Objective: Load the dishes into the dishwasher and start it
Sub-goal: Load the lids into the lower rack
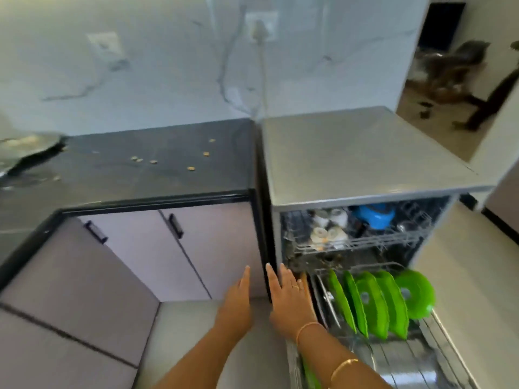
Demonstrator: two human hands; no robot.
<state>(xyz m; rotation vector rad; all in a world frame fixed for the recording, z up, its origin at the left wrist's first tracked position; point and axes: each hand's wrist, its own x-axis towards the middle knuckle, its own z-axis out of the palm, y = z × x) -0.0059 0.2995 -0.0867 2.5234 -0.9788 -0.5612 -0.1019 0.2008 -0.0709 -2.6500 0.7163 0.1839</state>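
Dishwasher point(365, 161) open at right of frame, hard against the dark countertop point(140, 169) and its lilac cabinet doors point(174, 248). Far left: blurred metal object at the counter's edge, not identifiable; further right, scattered yellow crumbs point(153, 161) on the dark top. Lower centre: left hand point(237, 299) flat and empty, fingers straight, held in front of the cabinet face, contact not clear. Just beside it, right hand point(289, 299) also flat and empty, fingers spread at the dishwasher's left front edge, close to the corner of the pulled-out lower rack point(398, 355). Upper rack point(362, 240) still inside, carrying upturned pale cups point(328, 226) and a blue bowl-like item point(375, 217). Lower rack drawn out over the dropped door, five green plates point(373, 301) on edge in a row, rightmost one leaning. Loading looks largely done; likely next, pushing the rack in and lifting the door. Risks as judged: fingers pinched between rack and tub wall if pushed from that corner; leaning plate rattling or toppling under a quick shove; door catching on a rack not fully seated. Room: narrow on the left, with the cabinet corner tight against the appliance; open pale floor point(471, 276) to the right, free space above the plates, doorway beyond at upper right.
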